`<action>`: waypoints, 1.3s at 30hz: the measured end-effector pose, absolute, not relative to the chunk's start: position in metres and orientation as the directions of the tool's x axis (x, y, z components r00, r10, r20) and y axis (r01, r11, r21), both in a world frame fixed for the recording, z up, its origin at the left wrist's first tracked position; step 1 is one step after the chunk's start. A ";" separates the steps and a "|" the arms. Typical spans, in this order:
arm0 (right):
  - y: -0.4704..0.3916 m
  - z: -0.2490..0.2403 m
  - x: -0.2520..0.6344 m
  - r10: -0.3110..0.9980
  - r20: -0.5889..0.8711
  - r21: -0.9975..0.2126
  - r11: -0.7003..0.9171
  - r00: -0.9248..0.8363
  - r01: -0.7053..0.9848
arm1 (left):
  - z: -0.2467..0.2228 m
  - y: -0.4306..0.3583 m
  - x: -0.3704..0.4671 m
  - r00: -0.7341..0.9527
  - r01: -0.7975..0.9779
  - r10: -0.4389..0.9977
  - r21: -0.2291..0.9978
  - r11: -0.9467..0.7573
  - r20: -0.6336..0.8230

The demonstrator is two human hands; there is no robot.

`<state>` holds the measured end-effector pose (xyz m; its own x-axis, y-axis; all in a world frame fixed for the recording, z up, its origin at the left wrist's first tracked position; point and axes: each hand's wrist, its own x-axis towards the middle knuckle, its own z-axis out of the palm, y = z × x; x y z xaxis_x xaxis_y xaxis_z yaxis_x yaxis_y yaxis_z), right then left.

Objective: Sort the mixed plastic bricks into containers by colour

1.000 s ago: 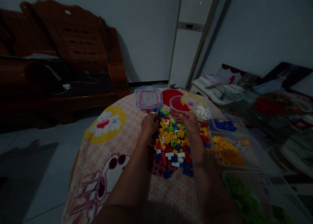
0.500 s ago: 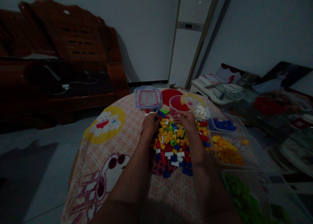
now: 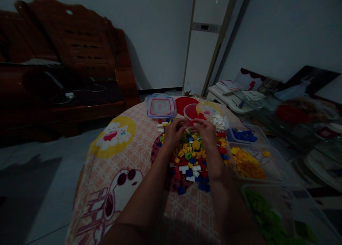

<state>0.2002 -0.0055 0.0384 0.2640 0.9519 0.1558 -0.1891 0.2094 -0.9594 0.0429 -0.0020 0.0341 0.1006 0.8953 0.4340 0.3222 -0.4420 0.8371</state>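
Both hands, the left hand [image 3: 173, 133] and right hand [image 3: 205, 130], are resting curled on the far edge of the brick pile [image 3: 191, 159]. Whether they are gripping bricks, I cannot tell. The pile is spreading toward the person across the tabletop [image 3: 128, 156].

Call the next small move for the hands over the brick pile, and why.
Probably lift the right hand toward the red bowl just beyond it. Both hands, left hand too, sit on the far edge of the mixed brick pile, and red bricks already lie in that bowl. Whether either grip holds a brick is unclear.

Cloth-covered table [image 3: 125, 156] under loose bricks [image 3: 191, 159]
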 end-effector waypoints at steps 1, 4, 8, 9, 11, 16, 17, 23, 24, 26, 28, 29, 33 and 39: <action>-0.005 0.039 0.202 0.932 0.147 -0.945 0.231 0.331 -0.230 | 0.034 -0.001 0.041 0.084 0.326 0.901 0.843 -0.428 0.425; -0.002 0.041 0.209 0.895 0.106 -0.919 0.255 0.433 -0.302 | 0.032 0.001 0.033 0.027 0.343 0.913 0.854 -0.390 0.406; -0.002 0.045 0.212 0.899 0.114 -0.918 0.258 0.423 -0.300 | 0.031 0.002 0.024 -0.047 0.367 0.927 0.869 -0.331 0.373; -0.003 0.045 0.212 0.900 0.127 -0.922 0.262 0.416 -0.286 | 0.031 0.002 0.023 -0.064 0.383 0.930 0.870 -0.311 0.361; -0.003 0.045 0.211 0.904 0.159 -0.929 0.273 0.397 -0.250 | 0.032 0.002 0.021 -0.096 0.436 0.935 0.859 -0.268 0.340; -0.003 0.044 0.211 0.906 0.211 -0.935 0.297 0.367 -0.195 | 0.033 0.006 0.003 -0.112 0.608 0.943 0.772 -0.185 0.314; -0.003 0.044 0.211 0.904 0.211 -0.936 0.297 0.371 -0.191 | 0.033 0.007 -0.005 -0.098 0.641 0.951 0.749 -0.165 0.294; -0.006 0.046 0.209 0.907 0.213 -0.943 0.289 0.364 -0.167 | 0.036 0.011 -0.041 0.054 0.725 0.989 0.676 -0.133 0.138; -0.006 0.047 0.208 0.912 0.214 -0.945 0.285 0.350 -0.164 | 0.037 0.010 -0.042 0.082 0.735 0.990 0.663 -0.141 0.119; -0.008 0.047 0.206 0.923 0.211 -0.950 0.271 0.321 -0.156 | 0.039 0.008 -0.037 0.135 0.759 0.987 0.632 -0.158 0.084; -0.009 0.048 0.205 0.932 0.208 -0.954 0.261 0.298 -0.147 | 0.039 0.007 -0.030 0.166 0.782 0.984 0.600 -0.167 0.057; -0.010 0.049 0.205 0.933 0.207 -0.955 0.257 0.294 -0.146 | 0.038 0.006 -0.026 0.172 0.792 0.984 0.588 -0.166 0.047; -0.012 0.051 0.205 0.942 0.192 -0.960 0.238 0.276 -0.146 | 0.035 0.007 -0.021 0.124 0.787 0.990 0.601 -0.138 0.066; -0.016 0.053 0.197 0.980 0.158 -0.981 0.170 0.117 -0.098 | 0.039 0.006 -0.019 0.086 0.376 0.984 0.910 -0.175 0.154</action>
